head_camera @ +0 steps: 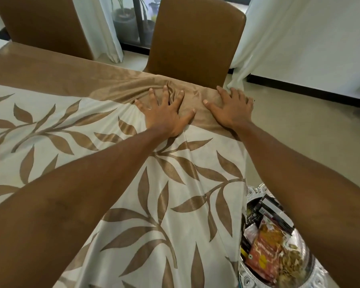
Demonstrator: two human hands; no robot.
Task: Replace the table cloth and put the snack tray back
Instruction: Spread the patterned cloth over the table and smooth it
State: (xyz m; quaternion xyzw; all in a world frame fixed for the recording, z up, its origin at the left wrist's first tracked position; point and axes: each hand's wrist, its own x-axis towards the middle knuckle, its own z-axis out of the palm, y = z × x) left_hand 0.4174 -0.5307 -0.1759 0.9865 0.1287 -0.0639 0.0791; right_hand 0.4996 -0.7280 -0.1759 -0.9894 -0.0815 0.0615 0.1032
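Cloth (185, 204), cream with tan leaves and a tan border, lies spread flat, wrinkled at its far right corner. Left hand (164, 113) presses on the wrinkles, fingers spread wide; right hand (231, 109) lies flat just beside it at the cloth's edge, fingers splayed. Tray (252, 275) of snack packets (264, 252) sits low at the right, beside the cloth's hanging edge. Chair (195, 44) stands behind the corner.

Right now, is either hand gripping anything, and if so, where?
Nothing is gripped. The left hand and right hand lie flat with fingers spread, pressing the tan border of the tablecloth at its far corner. Neither hand touches the snack tray.
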